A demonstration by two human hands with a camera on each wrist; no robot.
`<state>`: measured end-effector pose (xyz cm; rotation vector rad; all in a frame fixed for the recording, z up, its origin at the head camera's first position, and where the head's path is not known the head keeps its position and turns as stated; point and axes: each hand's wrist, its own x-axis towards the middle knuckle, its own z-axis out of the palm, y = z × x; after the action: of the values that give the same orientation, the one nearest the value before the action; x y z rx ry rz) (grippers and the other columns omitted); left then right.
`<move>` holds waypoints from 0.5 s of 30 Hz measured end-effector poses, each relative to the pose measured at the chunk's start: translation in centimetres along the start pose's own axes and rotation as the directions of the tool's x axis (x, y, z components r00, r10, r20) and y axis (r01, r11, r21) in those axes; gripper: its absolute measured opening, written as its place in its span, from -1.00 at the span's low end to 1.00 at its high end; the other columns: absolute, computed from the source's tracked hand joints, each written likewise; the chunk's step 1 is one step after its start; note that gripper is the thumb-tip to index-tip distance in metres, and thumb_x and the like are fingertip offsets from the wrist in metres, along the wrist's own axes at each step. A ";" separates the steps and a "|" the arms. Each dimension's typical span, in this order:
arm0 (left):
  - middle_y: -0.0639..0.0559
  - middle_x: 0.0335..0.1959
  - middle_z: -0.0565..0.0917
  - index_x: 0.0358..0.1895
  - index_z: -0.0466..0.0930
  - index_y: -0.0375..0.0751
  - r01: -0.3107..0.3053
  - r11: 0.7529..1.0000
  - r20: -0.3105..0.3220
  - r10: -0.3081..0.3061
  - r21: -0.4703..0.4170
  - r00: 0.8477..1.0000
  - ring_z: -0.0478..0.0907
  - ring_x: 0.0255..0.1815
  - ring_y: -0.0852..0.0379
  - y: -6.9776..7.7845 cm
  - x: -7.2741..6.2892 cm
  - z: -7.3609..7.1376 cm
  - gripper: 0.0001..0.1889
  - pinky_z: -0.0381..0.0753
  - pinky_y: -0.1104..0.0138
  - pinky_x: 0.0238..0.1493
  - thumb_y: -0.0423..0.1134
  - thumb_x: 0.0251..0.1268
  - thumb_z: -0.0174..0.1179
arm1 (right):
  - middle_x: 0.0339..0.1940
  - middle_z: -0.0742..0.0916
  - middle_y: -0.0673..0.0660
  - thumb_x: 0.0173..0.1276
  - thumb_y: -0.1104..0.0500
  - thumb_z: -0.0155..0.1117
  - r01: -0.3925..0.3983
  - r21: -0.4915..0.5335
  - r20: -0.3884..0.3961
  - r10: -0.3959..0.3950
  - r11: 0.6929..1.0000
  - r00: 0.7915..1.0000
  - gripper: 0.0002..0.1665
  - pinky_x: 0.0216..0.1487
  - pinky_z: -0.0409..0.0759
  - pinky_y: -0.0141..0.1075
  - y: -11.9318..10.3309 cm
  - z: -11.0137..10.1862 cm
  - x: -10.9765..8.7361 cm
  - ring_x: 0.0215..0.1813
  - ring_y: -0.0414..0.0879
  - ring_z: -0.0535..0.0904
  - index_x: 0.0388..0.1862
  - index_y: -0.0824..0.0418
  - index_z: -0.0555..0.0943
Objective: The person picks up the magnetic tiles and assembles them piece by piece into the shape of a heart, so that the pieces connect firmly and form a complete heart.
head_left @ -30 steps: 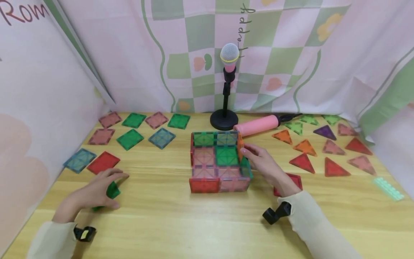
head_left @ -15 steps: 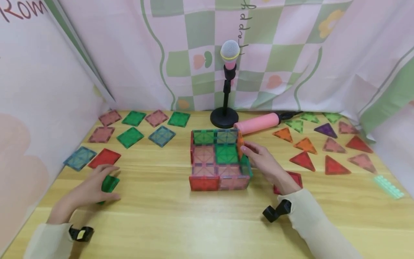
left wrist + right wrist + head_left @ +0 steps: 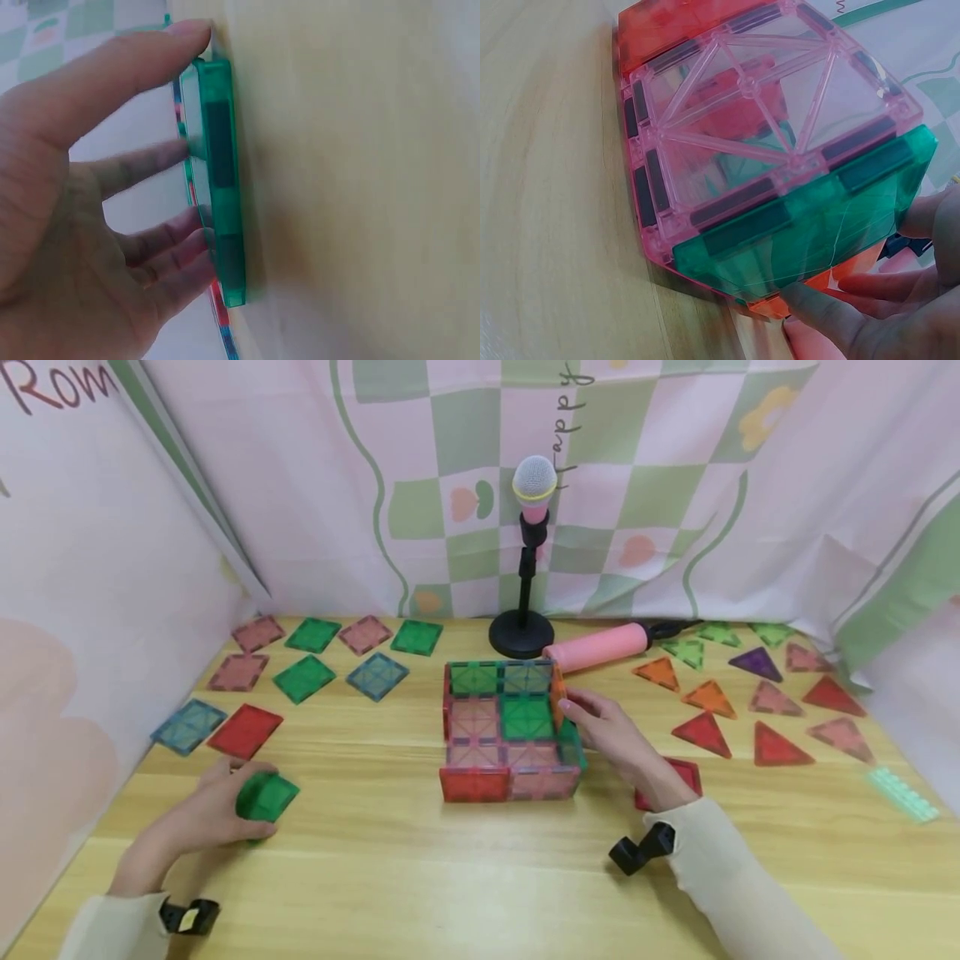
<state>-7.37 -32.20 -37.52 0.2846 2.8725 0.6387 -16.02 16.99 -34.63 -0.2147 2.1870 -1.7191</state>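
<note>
In the head view my left hand [image 3: 221, 806] grips a green square magnetic tile [image 3: 272, 797], tilted low over the table. The left wrist view shows the same green tile [image 3: 223, 180] edge-on, the thumb at one end and the fingertips along its far side. My right hand [image 3: 611, 731] touches the right side of a low box of magnetic tiles [image 3: 474, 783], at an orange tile [image 3: 559, 689] in that wall. Up close in the right wrist view, its fingers [image 3: 821, 311] lie along the outer side by a green wall tile [image 3: 817, 225], with a pink front tile [image 3: 780, 97] beside it.
Loose square tiles, such as a red one [image 3: 245, 732], lie on the left of the table. Triangular tiles, such as a red one [image 3: 780, 745], are spread on the right. Behind the box stand a microphone [image 3: 534, 485] on a black base [image 3: 521, 633] and a pink cylinder [image 3: 600, 646].
My left hand has turned the green tile so that more of its face shows beyond the fingers. The right hand stays at the box's right wall.
</note>
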 end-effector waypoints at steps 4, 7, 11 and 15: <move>-0.41 0.01 0.36 0.21 0.34 -0.37 -0.025 1.000 -0.010 0.025 0.017 1.000 0.36 -0.11 -0.15 1.6 0.7 0.6 -0.14 0.45 0.12 -0.27 -0.06 -0.22 0.52 | 0.41 0.33 0.41 0.55 -0.04 -0.13 0.003 0.010 -0.002 -0.003 1.000 1.000 -0.28 0.16 0.51 -0.30 0.1 0.0 0.0 0.36 0.21 0.33 0.48 0.37 0.08; -0.42 0.06 0.35 0.28 0.26 -0.47 -0.047 0.998 0.003 0.047 0.029 0.999 0.38 -0.04 -0.16 3.2 1.7 1.1 -0.06 0.51 0.05 -0.16 -0.08 -0.21 0.50 | 0.40 0.34 0.41 0.55 -0.02 -0.13 0.007 0.015 -0.004 -0.006 1.000 1.000 -0.30 0.12 0.53 -0.34 0.1 0.1 0.1 0.34 0.19 0.36 0.48 0.38 0.09; -0.42 0.15 0.30 0.35 0.16 -0.52 -0.070 0.997 0.046 0.070 -0.017 0.996 0.35 0.06 -0.18 5.5 3.5 1.8 -0.03 0.51 0.02 -0.04 -0.16 -0.17 0.44 | 0.39 0.35 0.41 0.55 -0.01 -0.14 -0.003 0.012 -0.008 0.004 1.000 1.000 -0.32 0.11 0.53 -0.34 0.2 0.1 0.1 0.31 0.15 0.40 0.48 0.37 0.10; -0.38 0.23 0.26 0.36 0.21 -0.43 -0.103 0.990 0.079 0.111 -0.093 0.991 0.32 0.12 -0.16 7.9 5.5 2.5 -0.09 0.49 0.02 0.01 -0.22 -0.17 0.39 | 0.39 0.34 0.41 0.55 -0.02 -0.13 -0.012 0.007 -0.017 0.012 1.000 1.000 -0.31 0.10 0.53 -0.36 0.1 0.0 0.0 0.31 0.14 0.40 0.48 0.36 0.10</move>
<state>-11.01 -22.93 -37.06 0.4437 2.7551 0.7523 -16.04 16.99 -34.78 -0.1856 2.1903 -1.7281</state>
